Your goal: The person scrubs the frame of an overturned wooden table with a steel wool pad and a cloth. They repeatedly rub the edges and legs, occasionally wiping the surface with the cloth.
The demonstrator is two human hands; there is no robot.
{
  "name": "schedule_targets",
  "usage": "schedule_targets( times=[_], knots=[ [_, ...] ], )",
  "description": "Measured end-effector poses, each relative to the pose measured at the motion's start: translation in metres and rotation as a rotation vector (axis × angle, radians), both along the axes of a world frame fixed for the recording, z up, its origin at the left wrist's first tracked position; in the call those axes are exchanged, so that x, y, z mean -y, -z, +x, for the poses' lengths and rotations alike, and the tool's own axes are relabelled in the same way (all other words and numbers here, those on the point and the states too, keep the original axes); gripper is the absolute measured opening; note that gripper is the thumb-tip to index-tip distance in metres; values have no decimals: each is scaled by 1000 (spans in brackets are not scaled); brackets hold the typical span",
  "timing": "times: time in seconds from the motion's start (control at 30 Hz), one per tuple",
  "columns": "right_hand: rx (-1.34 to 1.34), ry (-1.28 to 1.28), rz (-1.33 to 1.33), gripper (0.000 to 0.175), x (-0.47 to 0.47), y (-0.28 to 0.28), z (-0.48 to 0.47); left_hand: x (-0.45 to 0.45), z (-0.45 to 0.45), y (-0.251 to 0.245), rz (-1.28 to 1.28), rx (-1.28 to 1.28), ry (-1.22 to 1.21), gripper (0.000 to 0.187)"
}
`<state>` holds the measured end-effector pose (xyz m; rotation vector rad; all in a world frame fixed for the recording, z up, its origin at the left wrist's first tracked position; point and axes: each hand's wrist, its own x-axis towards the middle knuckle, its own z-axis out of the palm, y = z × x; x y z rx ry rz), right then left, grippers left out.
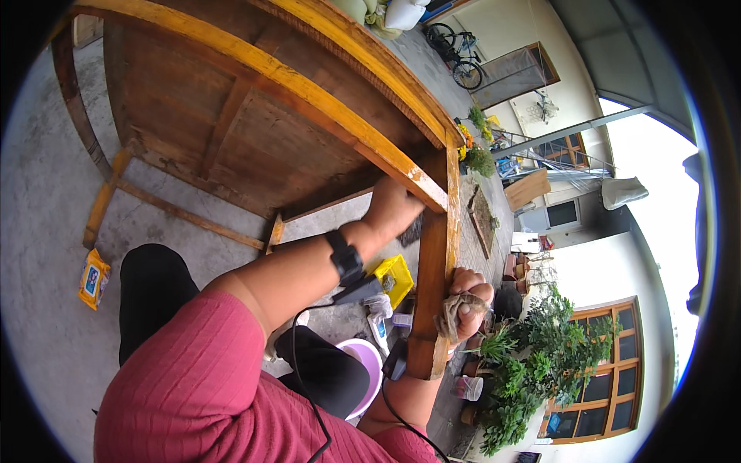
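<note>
A wooden table (249, 127) is tipped over before me, its brown underside showing. My right hand (469, 301) clutches a dirty cloth (454, 315) against the side of a varnished table leg (431, 266). Higher up, my left hand (391, 211), with a black watch on its wrist, reaches in behind a yellowish wooden rail (347, 130), close to where rail and leg meet. Its fingers are partly hidden, so I cannot tell whether they grip anything. Worn, pale patches show on the rail near that joint.
A purple basin (367, 364), a yellow crate (396, 278) and a white bottle (377, 333) stand on the concrete floor. A wipes packet (94, 279) lies at left. Black cables (298, 370) hang across my front. Potted plants (521, 370) line the wall; a bicycle (457, 52) stands farther off.
</note>
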<state>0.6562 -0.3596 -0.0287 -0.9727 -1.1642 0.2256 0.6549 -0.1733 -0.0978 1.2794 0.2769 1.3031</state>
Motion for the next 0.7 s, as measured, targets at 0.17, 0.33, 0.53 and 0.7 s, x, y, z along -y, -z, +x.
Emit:
schedule_targets(
  times=[0.17,0.33,0.53,0.7],
  knots=[
    [-12,48,30,29,-4,-4,-1,-14,4,-6,-70,1,29,15],
    [-57,16,69,32,-7,0,-5,27,-25,5,-238,-59,316,11],
    [19,52,33,29,-4,-3,1,2,-12,-5,-89,80,175,18],
    [-14,15,38,31,-3,0,-1,39,-31,14,-271,50,343,13]
  ],
)
